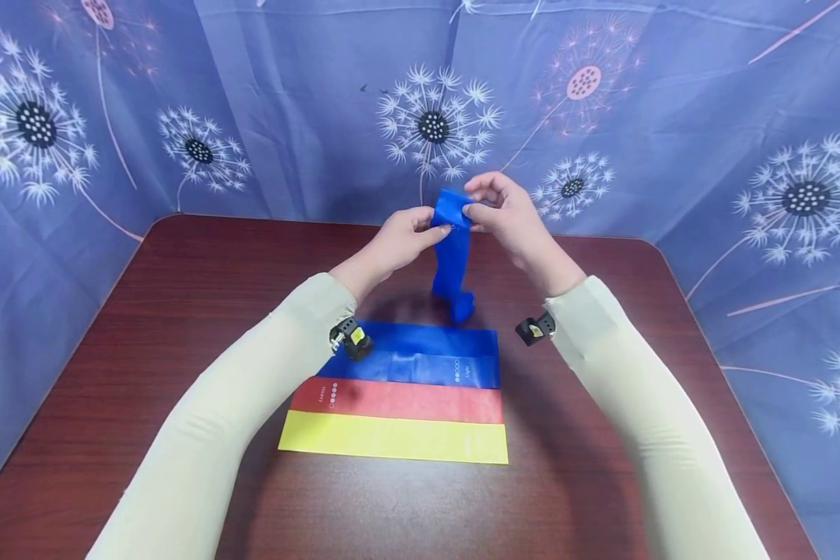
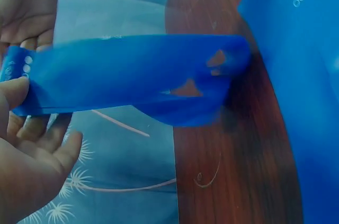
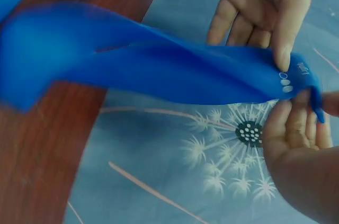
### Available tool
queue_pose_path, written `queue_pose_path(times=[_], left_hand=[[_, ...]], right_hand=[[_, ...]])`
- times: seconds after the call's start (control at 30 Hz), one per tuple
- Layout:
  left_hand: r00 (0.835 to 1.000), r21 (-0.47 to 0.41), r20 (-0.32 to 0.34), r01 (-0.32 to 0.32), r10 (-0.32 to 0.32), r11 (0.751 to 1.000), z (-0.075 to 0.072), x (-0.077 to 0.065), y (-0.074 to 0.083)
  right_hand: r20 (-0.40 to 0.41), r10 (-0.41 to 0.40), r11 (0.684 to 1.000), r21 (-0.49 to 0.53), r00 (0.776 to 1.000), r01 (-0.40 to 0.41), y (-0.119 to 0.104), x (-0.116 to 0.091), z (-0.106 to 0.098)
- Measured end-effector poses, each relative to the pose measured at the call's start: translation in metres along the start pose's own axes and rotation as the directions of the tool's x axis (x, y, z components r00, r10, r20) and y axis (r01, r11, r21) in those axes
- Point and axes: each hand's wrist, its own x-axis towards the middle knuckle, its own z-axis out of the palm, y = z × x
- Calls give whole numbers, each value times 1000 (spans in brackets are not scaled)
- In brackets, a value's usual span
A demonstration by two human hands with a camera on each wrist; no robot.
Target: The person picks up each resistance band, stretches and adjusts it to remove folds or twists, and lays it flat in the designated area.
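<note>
A blue resistance band (image 1: 452, 257) hangs from both hands above the far part of the table, its lower end curled near the tabletop. My left hand (image 1: 407, 239) pinches it near the top, thumb in front, other fingers behind. The top end is folded over as a short flap. My right hand (image 1: 507, 214) pinches that flap at its right edge, upper fingers raised. In the left wrist view the band (image 2: 143, 73) stretches sideways, white dots by the left thumb. The right wrist view shows "Light" print on the band (image 3: 212, 75) beside the left thumb.
On the brown table (image 1: 588, 467) lie flat bands side by side: blue (image 1: 420, 365) marked "Light", red (image 1: 406, 400) marked "Heavy", and yellow (image 1: 392, 437) closest to me. Behind the table hangs a blue dandelion-print cloth (image 1: 322, 117). A small black device (image 1: 355, 338) sits at my left wrist.
</note>
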Motion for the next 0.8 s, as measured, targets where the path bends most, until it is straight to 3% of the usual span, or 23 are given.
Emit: queue_pose_path(times=[0.1,0.2,0.4,0.6,0.8], left_hand=[[1000,8,-8,18,-18,1000,-2,0,0],[1000,21,18,24,-25,999,-5,-3,1],[991,-22,122,56,-53,998,-6,-4,-2],[975,-66,210,95,-79,993,-3,-3,-10],[961,-13,254,121,-114,993,-7,-4,-17]], right_hand=[[27,48,994,-100,998,-45,-1,-1,-3],[47,121,984,-138,992,-114,-1,-1,-6],[-18,178,982,-62,984,-179,-3,1,-11],[-148,100,981,178,984,-73,-14,4,-12],[-300,38,924,375,953,81,-35,6,-24]])
